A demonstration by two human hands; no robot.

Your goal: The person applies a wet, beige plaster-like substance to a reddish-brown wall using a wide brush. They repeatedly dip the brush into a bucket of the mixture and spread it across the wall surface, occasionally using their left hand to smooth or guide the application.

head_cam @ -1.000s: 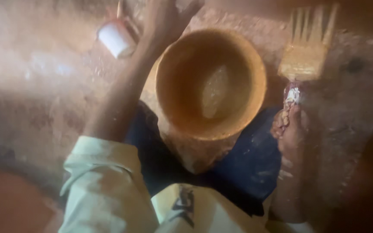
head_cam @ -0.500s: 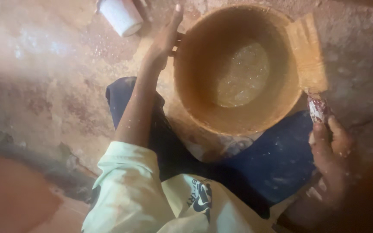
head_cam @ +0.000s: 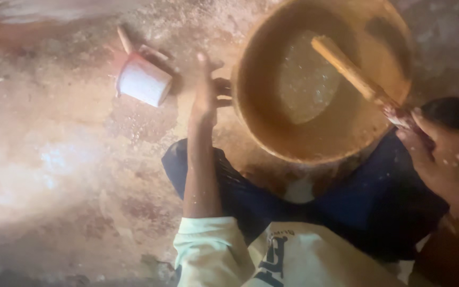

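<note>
A large brown clay-coated pot (head_cam: 272, 133) sits between my knees, with watery slurry pooled at its bottom. My left hand (head_cam: 207, 90) is flat against the pot's outer left wall, fingers pointing away from me. My right hand (head_cam: 436, 154) grips the handle of a wooden comb-like tool (head_cam: 349, 72), whose flat end reaches over the pot's opening. Both hands are smeared with clay.
A white cup (head_cam: 143, 81) lies tipped on the dusty clay-stained floor (head_cam: 65, 159) left of the pot, with a small stick (head_cam: 124, 39) behind it. My dark blue trousers (head_cam: 357, 207) and pale sleeve (head_cam: 208, 250) fill the foreground.
The view shifted, so the pot now sits upper right. My right hand swung the wooden tool from beside the pot to over its opening. My left hand stays on the pot's side.
</note>
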